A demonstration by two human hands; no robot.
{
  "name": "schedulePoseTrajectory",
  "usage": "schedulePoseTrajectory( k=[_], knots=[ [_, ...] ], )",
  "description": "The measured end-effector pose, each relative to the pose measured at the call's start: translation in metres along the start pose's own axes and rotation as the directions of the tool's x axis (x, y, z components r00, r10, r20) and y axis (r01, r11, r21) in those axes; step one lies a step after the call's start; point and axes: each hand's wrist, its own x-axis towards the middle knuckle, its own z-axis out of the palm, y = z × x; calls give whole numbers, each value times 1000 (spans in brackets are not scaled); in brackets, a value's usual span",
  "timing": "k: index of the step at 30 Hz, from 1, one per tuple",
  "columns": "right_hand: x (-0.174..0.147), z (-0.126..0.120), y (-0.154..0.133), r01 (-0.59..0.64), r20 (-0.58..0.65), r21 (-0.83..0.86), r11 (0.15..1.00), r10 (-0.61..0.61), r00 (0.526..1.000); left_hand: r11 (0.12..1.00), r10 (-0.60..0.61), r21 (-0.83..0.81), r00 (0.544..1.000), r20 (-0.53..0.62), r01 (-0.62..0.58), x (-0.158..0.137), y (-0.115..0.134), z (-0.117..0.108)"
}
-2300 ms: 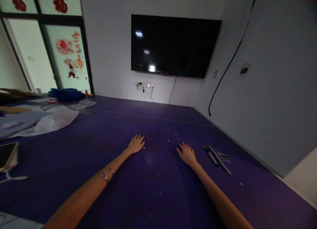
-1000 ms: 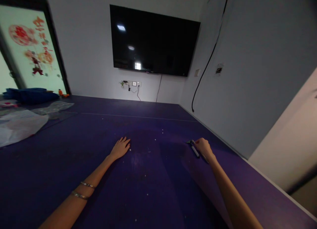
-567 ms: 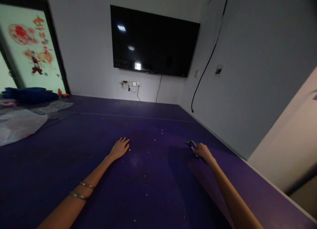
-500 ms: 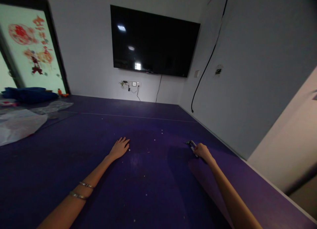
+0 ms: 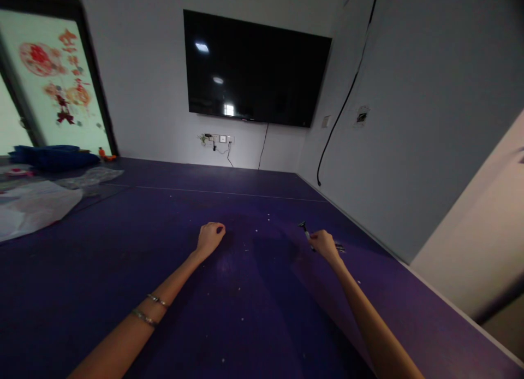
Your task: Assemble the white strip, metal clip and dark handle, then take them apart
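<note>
My right hand (image 5: 325,244) pinches the pale handle of a razor (image 5: 305,230). The razor's dark head points up and to the left. Just right of my fingers, partly hidden by the hand, another slim dark and light piece (image 5: 340,248) lies on the purple surface (image 5: 245,341). My left hand (image 5: 209,238) is closed, with thumb and fingertips curled together over the surface. Whatever it may hold is too small or hidden to make out. Small white bits (image 5: 256,230) are scattered between the two hands.
A clear plastic sheet (image 5: 36,207) and a folded blue cloth (image 5: 57,158) lie at the left, near a small orange object (image 5: 106,156). A black cable (image 5: 327,144) hangs down the right wall. A television (image 5: 254,67) is mounted at the back above sockets (image 5: 222,139).
My left hand has gone from spread flat to closed, shifting right and up. My right hand has moved slightly left and up with one razor, leaving a slim piece behind on the surface.
</note>
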Motion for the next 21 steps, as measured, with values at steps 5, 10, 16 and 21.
schedulePoseTrajectory(
  k=[5, 10, 16, 21],
  knots=[
    [-11, 2, -58, 99, -56, 60, 993, -95, 994, 942, 15, -332, 984, 175, 45, 2, 76, 16],
    [-34, 4, -108, 214, -62, 98, 972, -209, 976, 852, -69, -481, 955, 289, 207, 4, 126, 42],
    [-50, 7, -135, 278, -27, 19, 961, -277, 960, 789, -143, -512, 912, 383, 339, 12, 141, 51],
    [-57, 11, -141, 312, -29, -28, 950, -312, 949, 827, -107, -466, 901, 420, 315, 16, 131, 48]
  ],
)
